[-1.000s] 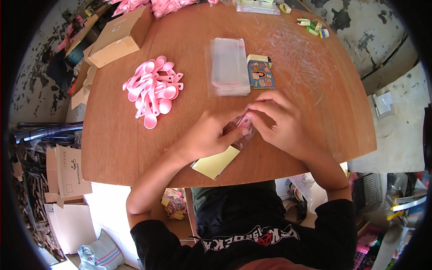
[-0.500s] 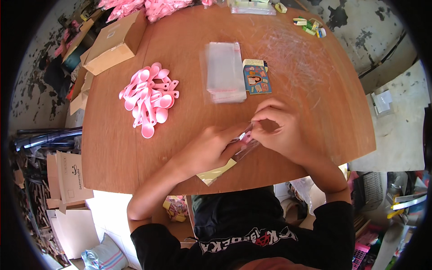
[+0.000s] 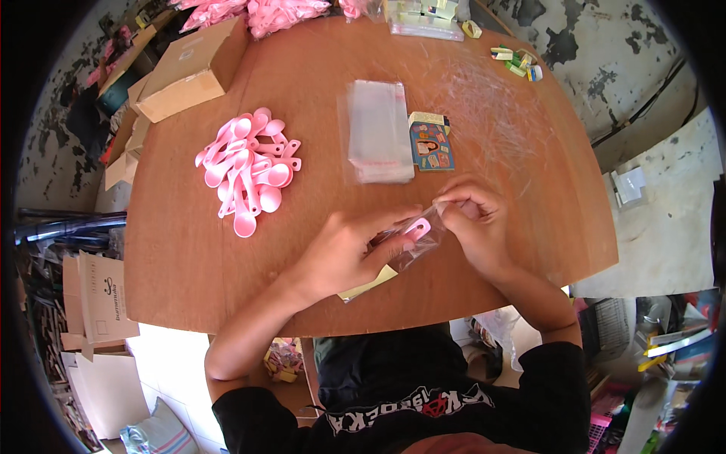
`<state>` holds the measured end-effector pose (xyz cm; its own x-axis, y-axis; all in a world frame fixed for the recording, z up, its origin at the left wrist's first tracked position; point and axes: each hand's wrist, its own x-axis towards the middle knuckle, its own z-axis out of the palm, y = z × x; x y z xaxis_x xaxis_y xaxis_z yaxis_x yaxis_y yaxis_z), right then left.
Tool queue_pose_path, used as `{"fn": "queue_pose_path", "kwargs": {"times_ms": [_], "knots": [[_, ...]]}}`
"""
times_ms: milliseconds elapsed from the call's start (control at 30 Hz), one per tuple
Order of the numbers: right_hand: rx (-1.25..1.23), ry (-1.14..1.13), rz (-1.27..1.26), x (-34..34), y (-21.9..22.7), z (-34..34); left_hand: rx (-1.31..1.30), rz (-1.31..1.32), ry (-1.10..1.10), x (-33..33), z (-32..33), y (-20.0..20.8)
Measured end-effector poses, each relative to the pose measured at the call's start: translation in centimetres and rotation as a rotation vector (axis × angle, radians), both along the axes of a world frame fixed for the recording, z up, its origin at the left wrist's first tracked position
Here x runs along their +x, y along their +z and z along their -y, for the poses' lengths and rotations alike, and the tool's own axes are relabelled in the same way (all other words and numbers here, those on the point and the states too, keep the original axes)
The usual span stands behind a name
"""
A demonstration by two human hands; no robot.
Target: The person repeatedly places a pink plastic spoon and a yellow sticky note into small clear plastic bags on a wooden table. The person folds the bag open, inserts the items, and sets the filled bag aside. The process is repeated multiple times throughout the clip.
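Over the near part of the table, my left hand [image 3: 340,253] is closed on a clear plastic bag [image 3: 409,256]. The holed handle end of a pink spoon [image 3: 417,228] shows in the bag, by my left thumb; the rest is hidden by the hand. My right hand [image 3: 478,225] pinches the bag's upper right edge. Below my left palm a pale yellow card [image 3: 370,285] sticks out; whether it lies inside the bag I cannot tell. To the left is a loose pile of pink measuring spoons [image 3: 242,160]. Beyond my hands lies a stack of clear bags [image 3: 376,135], beside printed cards [image 3: 432,147].
Thin clear plastic strips [image 3: 495,113] are strewn at the right of the wooden table [image 3: 181,280]. Small green, white and yellow pieces [image 3: 518,62] lie near its far right edge. A cardboard box [image 3: 189,68] stands at the far left, pink bagged items [image 3: 283,15] at the back.
My right hand has drawn slightly away from my left, still pinching the bag's edge. More of the pink handle end now shows between them. The whole view has shifted slightly.
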<state>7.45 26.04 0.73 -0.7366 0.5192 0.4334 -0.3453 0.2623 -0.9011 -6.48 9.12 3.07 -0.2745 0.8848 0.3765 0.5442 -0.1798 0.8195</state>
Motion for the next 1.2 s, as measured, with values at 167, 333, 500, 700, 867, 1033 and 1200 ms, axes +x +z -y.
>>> {"fn": "queue_pose_path", "kwargs": {"times_ms": [167, 333, 500, 700, 867, 1033, 1200], "knots": [[-0.042, -0.097, -0.028, 0.0, 0.0, -1.9, -0.168, 0.046, 0.009, -0.2, 0.3, 1.2], [-0.452, 0.141, -0.191, 0.3, 0.9, -4.6, -0.112, 0.451, -0.022, -1.3, 0.1, -1.1], [-0.599, 0.686, -0.381, 2.3, 6.8, -9.6, 0.089, 0.546, 0.054, -1.5, -0.4, -0.7], [0.007, -0.171, 0.357, 3.5, 4.4, -14.9, 0.083, 0.605, 0.044, -1.2, 0.3, 1.3], [0.456, -0.390, 0.555, 3.9, 4.3, -10.0, 0.159, 0.616, 0.022, 1.4, 0.7, 2.7], [0.247, 0.204, 0.181, 1.8, 8.0, 1.1, 0.202, 0.672, -0.001, 2.5, 0.0, 1.1], [0.386, 0.103, -0.051, -0.7, 9.3, 2.2, 0.205, 0.707, -0.054, 2.2, 0.8, 0.7]]}}
